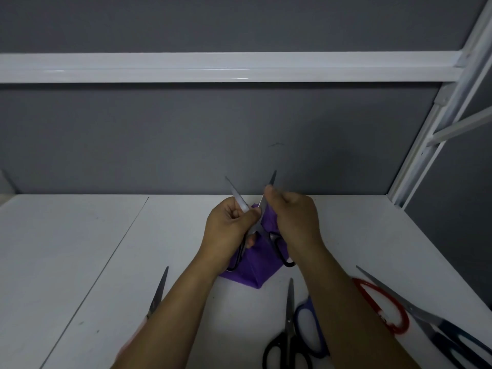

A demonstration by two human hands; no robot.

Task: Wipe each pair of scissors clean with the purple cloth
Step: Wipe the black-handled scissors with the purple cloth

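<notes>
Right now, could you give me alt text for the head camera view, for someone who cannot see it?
The left hand and right hand each grip a blade of open black-handled scissors over a purple cloth on a white table. Other scissors lie around them.

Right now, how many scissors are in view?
6: held pair open over the purple cloth; left pair, handles hidden; black-handled pair and purple-handled pair bottom centre; red-handled pair and dark-blue pair at right. More may be hidden.

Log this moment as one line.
step: wiping open scissors | left hand: grips one blade | right hand: pinches other blade | purple cloth: hangs under scissors | table: more scissors lying nearby
</notes>
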